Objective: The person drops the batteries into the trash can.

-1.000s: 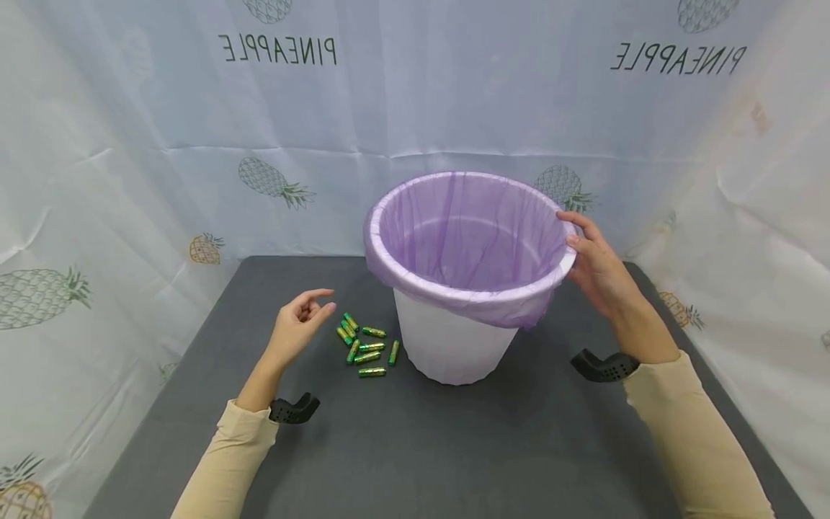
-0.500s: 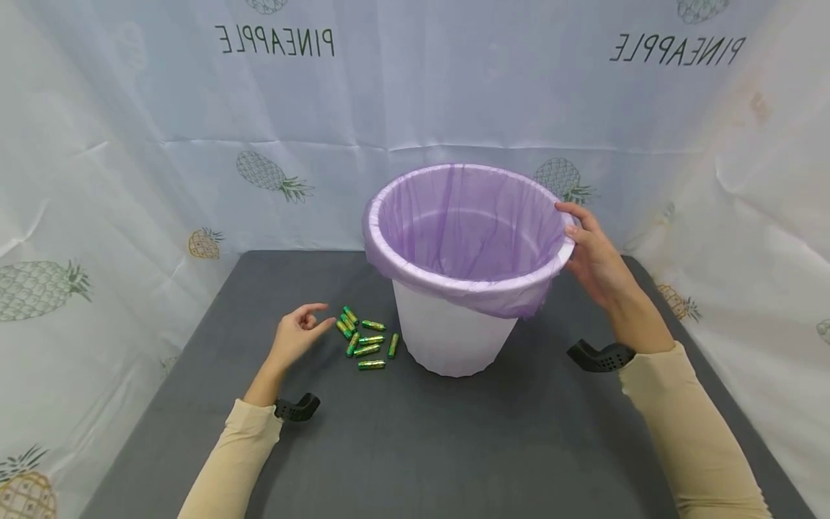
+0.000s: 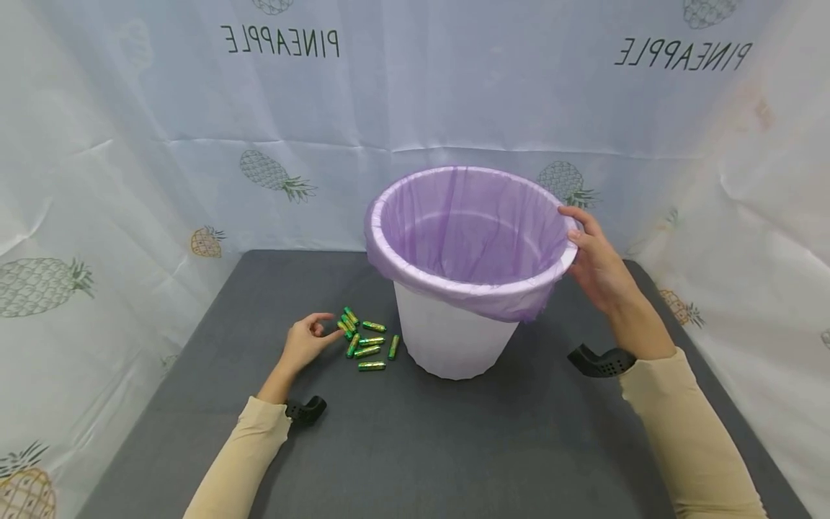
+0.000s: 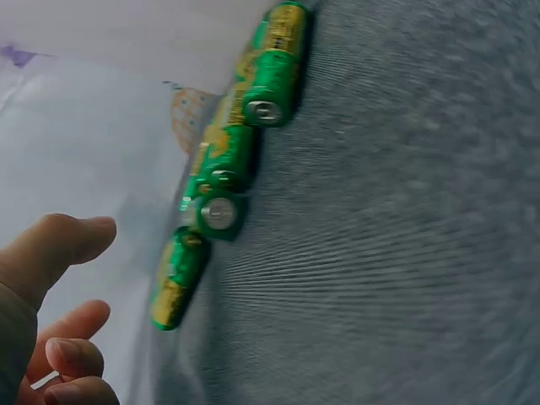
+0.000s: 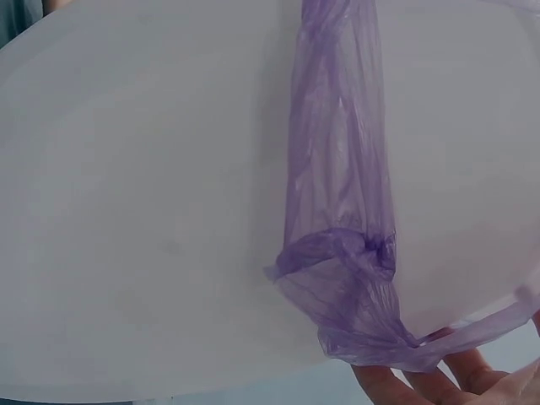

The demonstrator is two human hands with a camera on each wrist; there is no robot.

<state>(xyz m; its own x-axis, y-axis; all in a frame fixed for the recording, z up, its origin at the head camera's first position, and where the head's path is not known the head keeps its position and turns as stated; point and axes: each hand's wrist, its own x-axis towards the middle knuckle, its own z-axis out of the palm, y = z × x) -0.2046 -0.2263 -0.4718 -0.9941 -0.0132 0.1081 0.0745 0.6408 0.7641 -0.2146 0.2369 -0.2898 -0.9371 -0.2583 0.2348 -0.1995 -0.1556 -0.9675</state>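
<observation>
Left of centre on the tabletop (image 3: 467, 447), towards its far edge, I see batteries (image 3: 372, 341) just right of the left hand (image 3: 308, 342) — the nearer hand, thumb and fingers parted, holding nothing. The closest slant far-left to near-right; the right hand (image 3: 598, 265) grips the bin (image 3: 454, 339).

Toward the far edge of my dark grey desk (image 3: 480, 461), I have green-and-gold batteries (image 3: 372, 341) and a white bin (image 3: 454, 346) with a purple liner (image 3: 476, 241). My sleeves (image 3: 694, 432) are plain beige; the pale curtain (image 3: 415, 94) beyond carries green and orange pineapples (image 3: 263, 170).
</observation>
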